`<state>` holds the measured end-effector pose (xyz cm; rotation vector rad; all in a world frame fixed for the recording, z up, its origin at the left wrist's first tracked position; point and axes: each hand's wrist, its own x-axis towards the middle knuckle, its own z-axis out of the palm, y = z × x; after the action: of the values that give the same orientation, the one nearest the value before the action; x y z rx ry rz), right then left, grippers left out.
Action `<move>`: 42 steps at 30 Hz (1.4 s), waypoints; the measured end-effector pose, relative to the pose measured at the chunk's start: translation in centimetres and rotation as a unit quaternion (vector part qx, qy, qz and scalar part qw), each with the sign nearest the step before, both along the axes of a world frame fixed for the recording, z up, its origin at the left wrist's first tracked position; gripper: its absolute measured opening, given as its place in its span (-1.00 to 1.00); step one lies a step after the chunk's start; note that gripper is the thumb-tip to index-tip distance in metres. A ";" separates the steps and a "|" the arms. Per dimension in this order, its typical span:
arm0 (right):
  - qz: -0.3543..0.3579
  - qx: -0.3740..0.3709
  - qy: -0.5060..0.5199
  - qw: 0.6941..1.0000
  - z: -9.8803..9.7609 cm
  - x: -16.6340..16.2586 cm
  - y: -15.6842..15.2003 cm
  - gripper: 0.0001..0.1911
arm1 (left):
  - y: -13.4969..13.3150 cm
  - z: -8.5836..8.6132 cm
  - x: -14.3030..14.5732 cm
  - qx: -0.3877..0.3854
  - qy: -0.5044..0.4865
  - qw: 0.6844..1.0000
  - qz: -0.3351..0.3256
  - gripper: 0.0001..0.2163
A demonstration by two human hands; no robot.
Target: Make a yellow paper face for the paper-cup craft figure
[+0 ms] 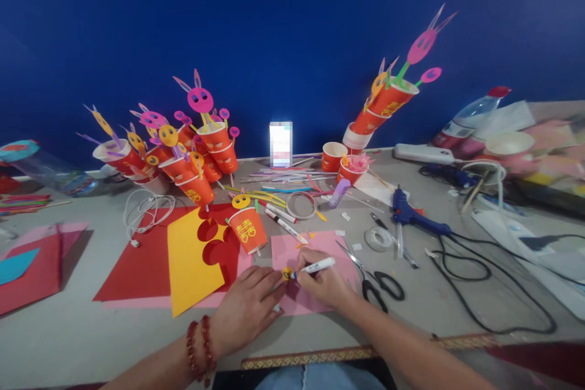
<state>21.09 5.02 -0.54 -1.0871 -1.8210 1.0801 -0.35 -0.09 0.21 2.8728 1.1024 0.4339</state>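
Observation:
My right hand (320, 277) grips a white acrylic marker (319, 265). Its tip meets a small yellow paper disc (286, 272) that carries dark marks. Beside the disc, my left hand (249, 298) is curled palm down, with a pale bluish bit showing between its fingers and thumb; what that is I cannot make out. Under both hands lies a pink paper sheet (292, 301). Just beyond my left hand stands a tilted red paper cup (248, 230) with yellow characters and a yellow face on top.
Black-handled scissors (372, 280), a tape roll (379, 237) and a blue glue gun (414, 213) with a looping cord lie to the right. Yellow card (189, 268) and red sheets are at left. Decorated cups (222, 146) and a lit phone (280, 143) stand along the back.

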 end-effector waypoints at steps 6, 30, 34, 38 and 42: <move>-0.009 0.004 0.010 1.000 -0.3 0.0 0.0 -0.85 | 0.0 -0.1 0.0 0.007 0.004 1.000 0.000 -0.71; -0.008 0.014 0.007 1.000 -0.2 0.1 0.0 -0.83 | 0.0 0.1 0.0 0.002 0.008 1.000 -0.003 -0.71; -0.012 -0.001 0.014 1.000 -0.1 0.1 0.0 -0.85 | 0.0 0.1 0.0 -0.002 0.008 1.000 -0.003 -0.71; -0.007 0.001 0.011 1.000 0.0 0.1 -0.1 -0.85 | 0.0 0.0 0.0 -0.002 0.004 1.000 -0.002 -0.70; -0.010 0.004 0.014 1.000 -0.1 0.1 -0.1 -0.85 | 0.0 0.0 0.0 0.000 0.005 1.000 -0.001 -0.71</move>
<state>21.16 4.95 -0.61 -1.0781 -1.7888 1.0704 -0.34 -0.11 0.21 2.8789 1.1000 0.4214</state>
